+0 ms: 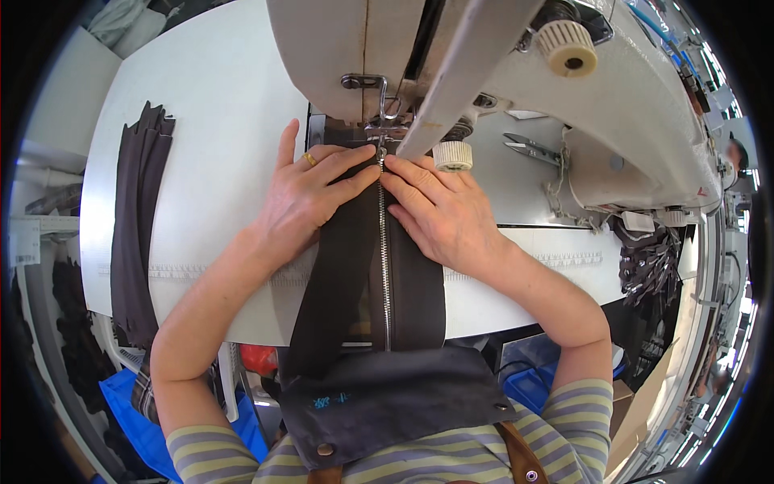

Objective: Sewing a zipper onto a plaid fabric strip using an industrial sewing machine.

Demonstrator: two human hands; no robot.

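Dark fabric strips with a metal zipper (384,266) run from my waist up under the presser foot (379,133) of a white sewing machine (661,137). My left hand (314,194), wearing a gold ring, lies on the fabric left of the zipper, its fingers stretched out, two fingertips beside the slider (383,153) just below the foot. My right hand (435,210) rests flat on the right-hand strip, fingertips at the zipper's edge, partly under the machine's knob (451,157). Both hands press from above; neither visibly grips anything.
A stack of dark strips (137,218) lies on the white table (210,97) at the left. Thread snips (532,149) rest on the machine's plate. A bundle of dark pieces (649,262) hangs at the right edge. Blue bins (129,403) sit below.
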